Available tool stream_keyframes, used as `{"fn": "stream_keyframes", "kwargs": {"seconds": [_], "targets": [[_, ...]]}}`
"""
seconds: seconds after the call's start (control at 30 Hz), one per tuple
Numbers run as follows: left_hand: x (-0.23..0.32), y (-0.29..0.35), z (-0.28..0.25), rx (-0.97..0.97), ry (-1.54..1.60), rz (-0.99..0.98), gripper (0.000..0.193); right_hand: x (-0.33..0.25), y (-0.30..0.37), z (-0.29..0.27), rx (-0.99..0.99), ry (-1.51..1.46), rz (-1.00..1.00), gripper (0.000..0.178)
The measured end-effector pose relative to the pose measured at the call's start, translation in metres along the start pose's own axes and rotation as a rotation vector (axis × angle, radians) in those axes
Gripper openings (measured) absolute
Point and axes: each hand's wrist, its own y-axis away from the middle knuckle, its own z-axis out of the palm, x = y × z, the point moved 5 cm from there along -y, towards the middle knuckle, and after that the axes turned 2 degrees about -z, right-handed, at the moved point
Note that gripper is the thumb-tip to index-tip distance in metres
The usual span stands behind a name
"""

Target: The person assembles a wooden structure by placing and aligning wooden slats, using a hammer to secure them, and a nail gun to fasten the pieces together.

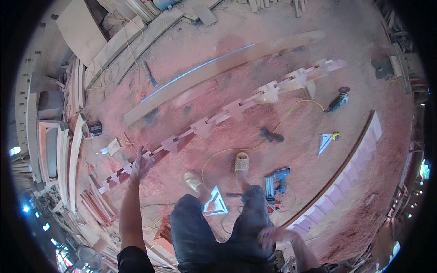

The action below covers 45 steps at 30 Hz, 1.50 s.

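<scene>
A long notched wooden stair stringer (200, 127) lies slantwise across the dusty floor, from near my left side to the far right. Near its left end my left hand (143, 164) is closed around the wood, its arm stretched forward. My right hand (273, 236) is beside my right thigh, above my trousers and away from the stringer. Motion smears its fingers, and I see nothing held in it. Close to my right foot lies a blue nail gun (277, 183). A white triangular square (215, 203) rests on the floor between my legs.
A second sawtooth stringer (337, 187) curves along the right. Beyond the first lies a board (277, 44) with a blue strip. An angle grinder (337, 102), a yellow tape measure (336, 136), a small square (324, 142) and a yellow cord (291, 117) lie around. Planks (68, 168) stand left.
</scene>
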Motion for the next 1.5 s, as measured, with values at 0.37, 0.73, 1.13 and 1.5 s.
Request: {"fn": "stream_keyframes", "kwargs": {"seconds": [0.37,0.73,1.13,1.5], "targets": [[-0.003,0.012,0.027,0.485,-0.012,0.264,0.092,-0.062,-0.211,-0.392,1.576,-0.022,-0.567,0.076],[-0.007,0.012,0.040,0.788,-0.013,0.281,0.096,-0.132,-0.238,-0.510,1.479,-0.161,-1.398,0.035],[-0.020,0.003,0.049,0.995,-0.164,0.506,0.077,-0.046,-0.160,-0.636,1.858,-0.416,-0.719,0.067],[-0.016,0.010,0.048,0.942,-0.287,0.480,0.079,-0.306,-0.365,-0.512,0.338,-0.652,-1.595,0.082]]}}
